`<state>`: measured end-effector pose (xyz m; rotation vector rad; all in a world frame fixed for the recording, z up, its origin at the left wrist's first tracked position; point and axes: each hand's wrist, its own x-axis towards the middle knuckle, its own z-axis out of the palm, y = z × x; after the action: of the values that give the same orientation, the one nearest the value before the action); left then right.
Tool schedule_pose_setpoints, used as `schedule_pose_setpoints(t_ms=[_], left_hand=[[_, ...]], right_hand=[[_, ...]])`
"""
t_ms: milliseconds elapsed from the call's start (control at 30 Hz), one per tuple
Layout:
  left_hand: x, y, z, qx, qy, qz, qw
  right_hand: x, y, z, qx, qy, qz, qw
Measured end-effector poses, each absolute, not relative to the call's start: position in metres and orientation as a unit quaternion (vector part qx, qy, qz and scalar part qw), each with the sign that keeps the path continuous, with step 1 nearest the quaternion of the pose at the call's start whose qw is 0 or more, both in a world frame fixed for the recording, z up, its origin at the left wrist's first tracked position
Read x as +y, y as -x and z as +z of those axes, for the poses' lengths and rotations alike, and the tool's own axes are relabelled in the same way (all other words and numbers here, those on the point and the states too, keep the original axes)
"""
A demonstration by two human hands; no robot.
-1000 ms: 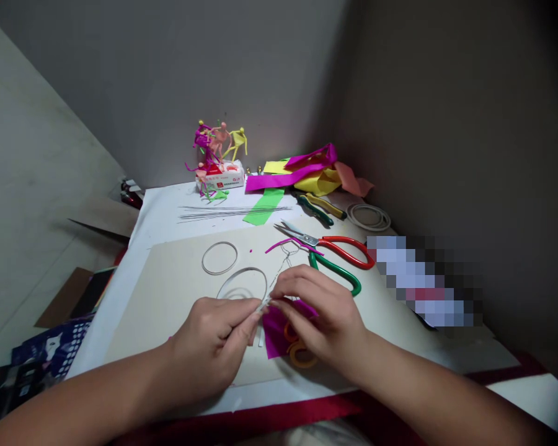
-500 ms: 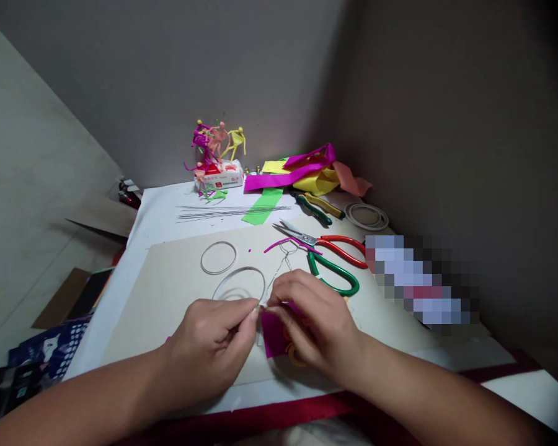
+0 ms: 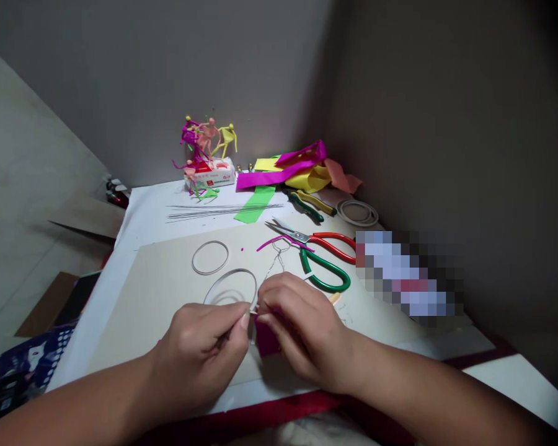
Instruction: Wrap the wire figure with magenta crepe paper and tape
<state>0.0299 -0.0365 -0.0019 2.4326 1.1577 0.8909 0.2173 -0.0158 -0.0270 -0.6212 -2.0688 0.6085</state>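
Observation:
My left hand (image 3: 209,347) is closed, thumb and forefinger pinching the joint of a thin pale hoop (image 3: 232,271) that stands up above the fingers. Close against it, my right hand (image 3: 302,328) is also closed, its fingertips on a narrow white strip (image 3: 254,308) at the hoop; the strip's far end is hidden. Behind the hands lies a second pale hoop (image 3: 210,257) on the board. A twisted wire figure frame (image 3: 279,254) with a magenta wrapped strip (image 3: 283,238) across its top sits just beyond my right hand. Part of a magenta piece (image 3: 267,337) shows beneath that hand.
Scissors with red and green handles (image 3: 325,266) lie beyond my right hand. Farther back are pliers (image 3: 307,205), coiled white rings (image 3: 358,212), crepe paper strips (image 3: 283,176), straight wires (image 3: 214,212) and small wrapped figures (image 3: 207,139) on a box (image 3: 221,173).
The whole view has shifted slightly, with the table things moving left. My right fingers have curled in closer around the strip; both hands stay together at the hoop.

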Motion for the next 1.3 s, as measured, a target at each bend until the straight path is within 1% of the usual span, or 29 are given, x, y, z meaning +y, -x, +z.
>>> schedule_pose_setpoints(t_ms=[100,200,567,633,800,933,1000,1067,1167,1300], left_hand=[[-0.037,-0.030,0.003,0.402,-0.854,0.278,0.178],[-0.037,-0.031,0.006,0.401,-0.850,0.282,0.191],[-0.038,-0.028,0.002,0.415,-0.850,0.279,0.163],[-0.038,-0.028,0.001,0.415,-0.851,0.279,0.159],[-0.038,-0.026,-0.002,0.408,-0.851,0.298,0.141],[-0.039,-0.026,-0.005,0.399,-0.852,0.309,0.140],[-0.039,-0.026,-0.006,0.398,-0.851,0.316,0.134],[-0.039,-0.027,-0.006,0.398,-0.851,0.320,0.126],[-0.038,-0.027,-0.007,0.398,-0.852,0.321,0.113],[-0.038,-0.029,-0.006,0.389,-0.862,0.301,0.125]], right_hand=[[-0.016,-0.217,-0.026,-0.814,0.258,0.276,0.441],[-0.016,-0.217,-0.025,-0.804,0.264,0.290,0.448],[-0.015,-0.219,-0.027,-0.813,0.255,0.254,0.458],[-0.015,-0.219,-0.028,-0.818,0.246,0.235,0.464],[-0.014,-0.223,-0.036,-0.836,0.222,0.143,0.481],[-0.014,-0.229,-0.038,-0.862,0.191,0.083,0.462],[-0.015,-0.229,-0.035,-0.866,0.186,0.074,0.459],[-0.015,-0.228,-0.032,-0.852,0.206,0.100,0.470],[-0.015,-0.224,-0.027,-0.815,0.250,0.194,0.486],[-0.015,-0.220,-0.022,-0.787,0.281,0.291,0.466]])
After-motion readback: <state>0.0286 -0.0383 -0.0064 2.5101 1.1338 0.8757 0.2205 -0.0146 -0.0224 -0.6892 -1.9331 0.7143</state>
